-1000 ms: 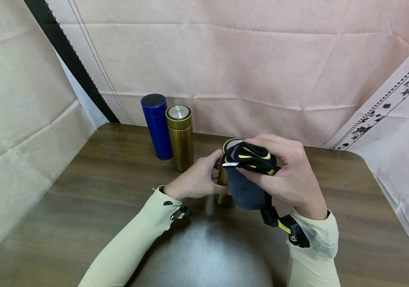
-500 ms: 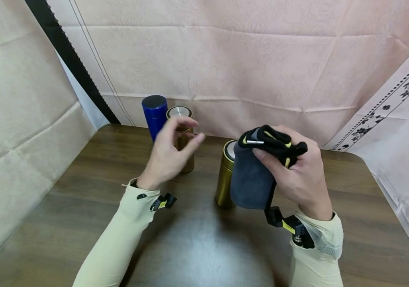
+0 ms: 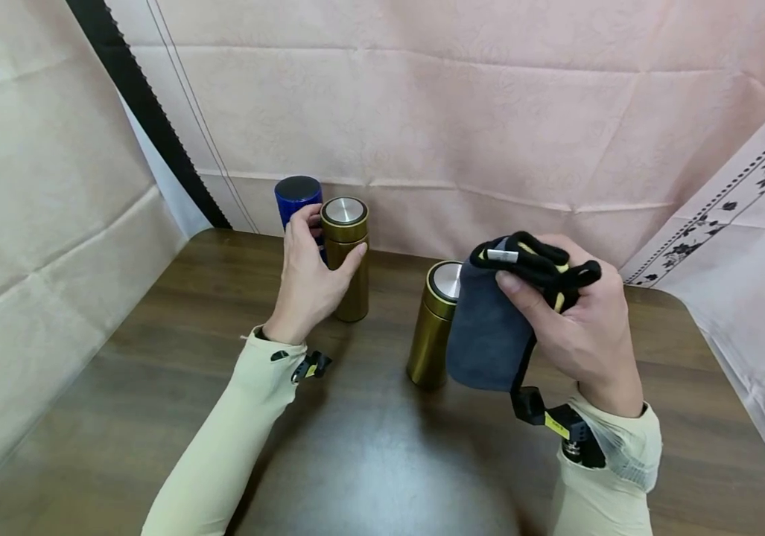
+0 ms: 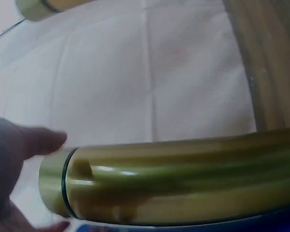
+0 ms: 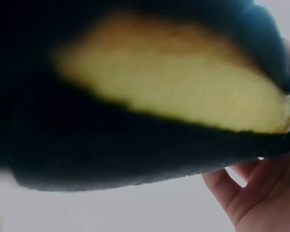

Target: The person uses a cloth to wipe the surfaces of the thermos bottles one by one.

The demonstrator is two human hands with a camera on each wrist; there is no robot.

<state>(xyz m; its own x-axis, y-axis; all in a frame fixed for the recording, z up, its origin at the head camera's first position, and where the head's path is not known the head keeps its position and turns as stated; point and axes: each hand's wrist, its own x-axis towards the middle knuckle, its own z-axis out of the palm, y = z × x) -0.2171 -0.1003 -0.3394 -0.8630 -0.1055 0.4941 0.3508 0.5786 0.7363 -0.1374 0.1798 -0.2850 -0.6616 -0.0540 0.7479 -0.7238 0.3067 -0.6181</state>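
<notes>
In the head view my left hand (image 3: pixel 315 279) is spread around the upper part of a gold thermos flask (image 3: pixel 353 290), fingers on its left and thumb in front on the right. The left wrist view has this flask (image 4: pixel 174 179) lying across it, the thumb beside the lid; firm contact is unclear. Directly behind stands a blue flask (image 3: pixel 298 192) with a dark lid, mostly hidden. My right hand (image 3: pixel 590 327) grips a folded grey cloth (image 3: pixel 489 327) with black edging, yellow inside and a white tag. The cloth partly covers a second gold flask (image 3: pixel 429 335) standing behind it.
All flasks stand on a brown wooden table (image 3: pixel 121 417). A pale pink sheet (image 3: pixel 489 134) hangs behind the table's back edge, with more pale fabric at both sides. Dark cloth (image 5: pixel 135 159) fills most of the right wrist view.
My left hand has left the nearer gold flask and moved left and away to the other one. My right hand, with the cloth, has shifted to the right, uncovering more of the nearer flask.
</notes>
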